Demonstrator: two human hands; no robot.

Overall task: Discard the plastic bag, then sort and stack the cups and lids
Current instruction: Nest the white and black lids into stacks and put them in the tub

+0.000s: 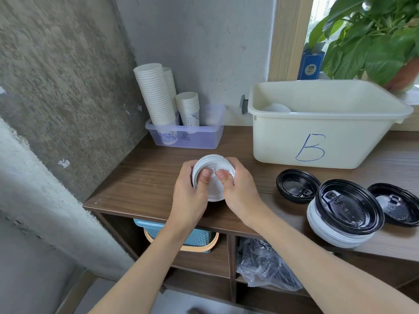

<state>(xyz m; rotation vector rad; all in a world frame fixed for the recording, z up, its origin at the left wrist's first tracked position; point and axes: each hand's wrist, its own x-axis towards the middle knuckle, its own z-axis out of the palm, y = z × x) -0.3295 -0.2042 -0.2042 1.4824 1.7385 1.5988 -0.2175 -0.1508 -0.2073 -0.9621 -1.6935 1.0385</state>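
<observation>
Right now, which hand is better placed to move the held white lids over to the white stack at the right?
Probably the right hand: both hands grip the white lids, but the white stack lies on its side; the left hand would reach across.

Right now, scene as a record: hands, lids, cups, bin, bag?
hands: left hand and right hand both grip a white lid stack
black lids: two on the counter, one atop a second white stack
cups: paper cup stacks standing in clear tray
bin: cream tub marked B, rear right
bag: plastic bag below the counter
</observation>
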